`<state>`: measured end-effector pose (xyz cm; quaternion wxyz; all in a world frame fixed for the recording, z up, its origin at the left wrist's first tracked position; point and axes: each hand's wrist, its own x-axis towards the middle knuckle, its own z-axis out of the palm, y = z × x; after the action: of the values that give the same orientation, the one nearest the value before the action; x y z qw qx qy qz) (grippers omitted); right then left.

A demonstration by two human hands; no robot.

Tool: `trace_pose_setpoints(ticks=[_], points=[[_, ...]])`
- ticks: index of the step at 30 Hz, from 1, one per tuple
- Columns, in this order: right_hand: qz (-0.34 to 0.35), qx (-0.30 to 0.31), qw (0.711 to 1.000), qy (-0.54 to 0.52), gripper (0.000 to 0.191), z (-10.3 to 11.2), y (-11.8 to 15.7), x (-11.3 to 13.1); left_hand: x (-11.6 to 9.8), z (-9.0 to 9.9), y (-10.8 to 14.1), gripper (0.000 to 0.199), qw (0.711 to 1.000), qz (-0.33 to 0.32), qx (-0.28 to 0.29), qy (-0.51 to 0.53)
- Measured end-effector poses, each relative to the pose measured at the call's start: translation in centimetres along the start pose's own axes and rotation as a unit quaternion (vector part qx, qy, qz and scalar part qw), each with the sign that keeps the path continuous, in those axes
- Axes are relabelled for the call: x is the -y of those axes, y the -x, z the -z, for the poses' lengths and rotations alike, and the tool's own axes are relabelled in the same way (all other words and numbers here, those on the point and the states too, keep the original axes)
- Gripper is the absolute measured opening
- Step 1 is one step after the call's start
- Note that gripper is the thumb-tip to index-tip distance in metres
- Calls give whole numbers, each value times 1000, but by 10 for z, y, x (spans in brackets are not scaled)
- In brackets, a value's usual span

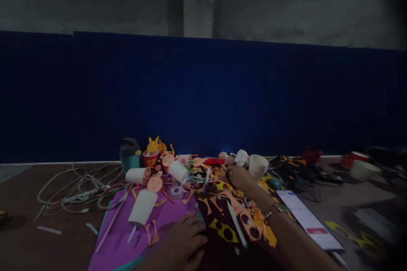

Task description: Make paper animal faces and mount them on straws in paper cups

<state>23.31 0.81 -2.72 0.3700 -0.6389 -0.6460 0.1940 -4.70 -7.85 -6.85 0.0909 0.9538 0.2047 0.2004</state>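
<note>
My left hand (186, 241) rests at the near right edge of a purple paper sheet (117, 237), fingers loosely spread and holding nothing I can see. A white paper cup (143, 207) with a straw under it and a round peach paper piece (154, 183) at its far end lies on the sheet. My right hand (237, 176) reaches into the heap of paper scraps at the back, its fingers curled together. Whatever they pinch is hidden or too small to name. Beside it stand a white cup (258, 166) and a crumpled white tissue (242, 157).
Tangled white cables (79, 190) lie at left. Behind the sheet are a teal-and-grey bottle (129, 156), red cups with paper animals (150, 157) and a tape roll (177, 191). A marker (237, 224), a lit phone (310, 220) and yellow scissors (365, 241) lie at right. A blue partition (203, 97) closes the back.
</note>
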Motion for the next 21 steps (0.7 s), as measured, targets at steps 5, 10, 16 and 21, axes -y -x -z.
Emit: trace_pose_setpoints(ticks=[5,10,16,21], points=[[7,4,993,114,27,-14,11,-13,-2,4,-1,36,1000,2,8,14],[15,-5,989,147,25,-29,13,-31,3,-3,0,32,1000,-14,-4,-4],[30,53,996,68,16,-36,9,-50,13,-13,1,27,997,-44,-2,-63],[30,46,994,97,10,-35,13,-43,24,-25,-1,15,991,-78,-43,-103]])
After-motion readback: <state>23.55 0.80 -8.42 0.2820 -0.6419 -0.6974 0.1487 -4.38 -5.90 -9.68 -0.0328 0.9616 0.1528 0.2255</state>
